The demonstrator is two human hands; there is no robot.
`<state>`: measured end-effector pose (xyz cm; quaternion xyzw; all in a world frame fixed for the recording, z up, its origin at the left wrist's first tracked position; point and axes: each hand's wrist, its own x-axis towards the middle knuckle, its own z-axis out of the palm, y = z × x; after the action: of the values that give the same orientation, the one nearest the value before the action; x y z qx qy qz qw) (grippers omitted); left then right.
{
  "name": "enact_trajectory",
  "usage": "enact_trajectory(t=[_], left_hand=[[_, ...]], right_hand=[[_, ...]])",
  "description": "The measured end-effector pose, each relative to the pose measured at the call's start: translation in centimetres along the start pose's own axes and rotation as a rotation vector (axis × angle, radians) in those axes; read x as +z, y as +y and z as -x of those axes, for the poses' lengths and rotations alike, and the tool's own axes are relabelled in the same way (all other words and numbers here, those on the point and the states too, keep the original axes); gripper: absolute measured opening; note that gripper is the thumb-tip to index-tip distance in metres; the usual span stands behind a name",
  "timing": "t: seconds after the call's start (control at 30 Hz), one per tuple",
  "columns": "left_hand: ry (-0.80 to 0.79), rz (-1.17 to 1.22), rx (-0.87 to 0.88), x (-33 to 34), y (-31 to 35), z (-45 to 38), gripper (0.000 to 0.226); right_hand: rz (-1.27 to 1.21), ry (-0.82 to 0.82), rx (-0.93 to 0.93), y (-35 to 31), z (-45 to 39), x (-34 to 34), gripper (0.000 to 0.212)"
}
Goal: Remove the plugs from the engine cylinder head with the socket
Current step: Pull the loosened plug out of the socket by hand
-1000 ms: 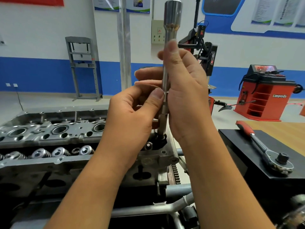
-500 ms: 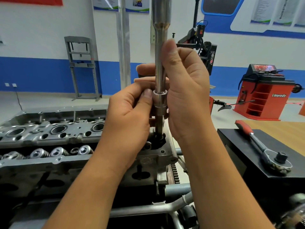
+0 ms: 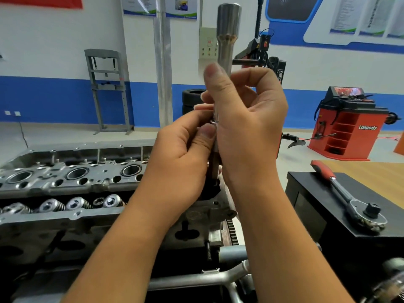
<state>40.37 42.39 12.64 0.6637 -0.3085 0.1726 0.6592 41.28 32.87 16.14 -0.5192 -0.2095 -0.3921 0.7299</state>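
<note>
Both forearms come up from the bottom edge, the left from about 7 o'clock and the right from about 5 o'clock, and the hands meet just above the middle of the view. Between them stands a long steel socket (image 3: 227,33), upright, its wide end at 12 o'clock above the fingers and its thin shaft running down between the palms.

The right hand (image 3: 249,125) is raised with its back toward 3 o'clock. Its fingers curl round the shaft, and the thumb lies straight up along the near side, nail toward the camera. The left hand (image 3: 185,156) sits slightly lower at 9 o'clock of the shaft, its fingers bent in behind, its thumb pressed against the metal just below a small bright ring on the shaft. Both hands hold the socket.

The lower end of the shaft drops into a dark round opening at the right end of the cylinder head (image 3: 72,178), which stretches from the centre out to 9 o'clock. The plug itself is hidden by the hands.

At 4 o'clock a ratchet (image 3: 347,197) with a red grip lies on a black box (image 3: 310,206), well apart from the hands.
</note>
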Motion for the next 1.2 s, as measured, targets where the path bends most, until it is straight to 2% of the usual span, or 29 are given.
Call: enact_trajectory(t=[0.17, 0.37, 0.5, 0.63, 0.73, 0.87, 0.97, 1.1, 1.13, 1.2], left_hand=[[0.099, 0.045, -0.03, -0.4, -0.1, 0.0, 0.032], [0.003, 0.16, -0.061, -0.8, -0.3, 0.0, 0.035], [0.112, 0.089, -0.012, -0.6, -0.5, -0.1, 0.025], [0.184, 0.072, -0.012, -0.6, -0.5, 0.0, 0.025], [0.102, 0.095, -0.026, -0.7, -0.4, 0.1, 0.02], [0.02, 0.171, -0.11, -1.0, -0.3, -0.1, 0.027], [0.061, 0.044, -0.069, -1.0, -0.1, 0.1, 0.03], [0.214, -0.09, -0.097, -1.0, 0.5, 0.4, 0.051], [0.218, -0.127, -0.116, -1.4, 0.8, 0.5, 0.051], [0.147, -0.273, -0.152, -2.5, 1.5, 0.3, 0.033]], right_hand=[[0.008, -0.07, 0.042, 0.6, -0.1, 0.0, 0.02], [0.052, -0.147, 0.024, 0.8, -0.4, 0.2, 0.024], [0.012, -0.191, 0.12, 0.5, -0.5, -0.1, 0.035], [-0.039, -0.207, 0.114, 0.4, -0.2, -0.1, 0.022], [-0.046, -0.193, 0.089, 0.5, -0.2, -0.2, 0.024], [-0.076, -0.258, 0.223, -0.1, -0.8, -0.8, 0.04], [-0.098, -0.263, 0.238, -0.6, -0.8, -1.0, 0.029], [0.002, -0.26, 0.125, -0.8, -0.8, -1.3, 0.02], [0.037, -0.268, 0.095, -0.9, -0.9, -1.4, 0.02], [0.081, -0.285, 0.076, -1.1, -1.0, -1.6, 0.024]])
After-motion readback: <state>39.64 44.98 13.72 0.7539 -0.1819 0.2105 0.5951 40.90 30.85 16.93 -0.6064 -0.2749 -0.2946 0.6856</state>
